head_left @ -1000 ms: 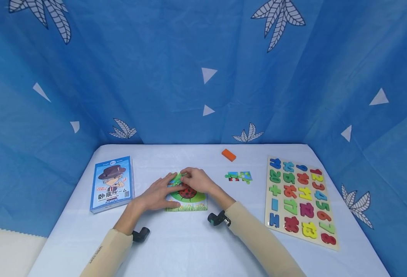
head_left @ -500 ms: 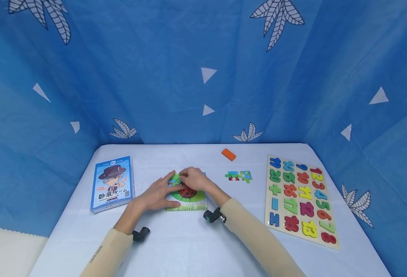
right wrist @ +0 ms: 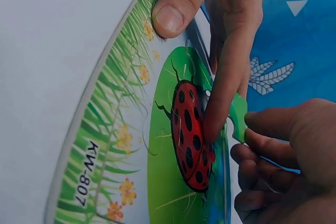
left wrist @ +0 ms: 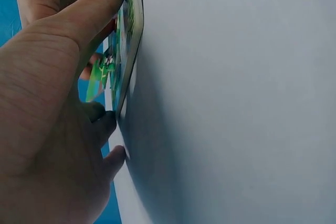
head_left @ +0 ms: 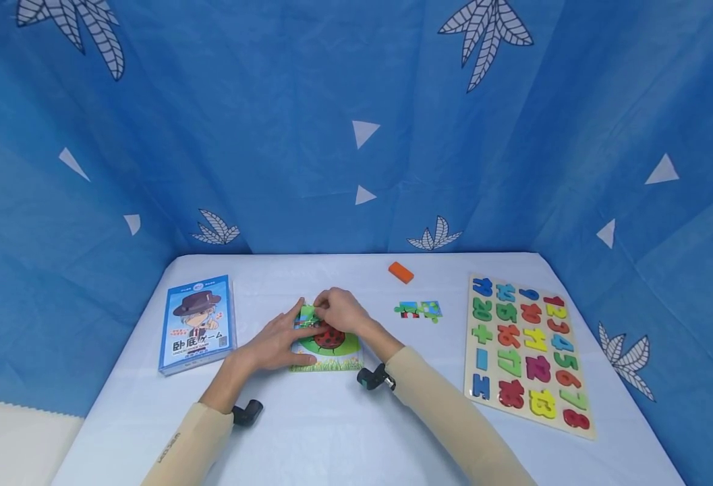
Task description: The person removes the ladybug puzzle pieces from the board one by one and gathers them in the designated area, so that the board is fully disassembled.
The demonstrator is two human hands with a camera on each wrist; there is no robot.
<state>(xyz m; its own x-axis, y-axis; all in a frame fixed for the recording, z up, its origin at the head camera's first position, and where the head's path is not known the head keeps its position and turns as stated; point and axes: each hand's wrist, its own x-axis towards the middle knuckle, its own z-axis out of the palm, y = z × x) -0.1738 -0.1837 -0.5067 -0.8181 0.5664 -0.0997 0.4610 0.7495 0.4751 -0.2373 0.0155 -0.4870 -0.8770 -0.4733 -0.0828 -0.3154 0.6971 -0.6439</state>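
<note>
Shifting slightly left since the first head frame with the right hand [head_left: 342, 312], and keeping the left hand [head_left: 271, 341] nearly in place. Pinching a green piece [right wrist: 239, 119] between right thumb and fingers, holding it tilted at the puzzle's far side. Spreading the left fingers, mostly straight, over the left part of the puzzle [head_left: 340, 364], mid-frame, and steadying it with the thumb on the grass strip. Apparently working on the fit now rather than fetching, so probably being partway through; not being able to tell whether any tab is engaging. Leaving two loose pieces [head_left: 432, 308] apart from the puzzle, right of centre, below an orange block [head_left: 401, 273]. Farther out, keeping a box [head_left: 197, 322] at left of frame and a number board [head_left: 493, 364] at right.
</note>
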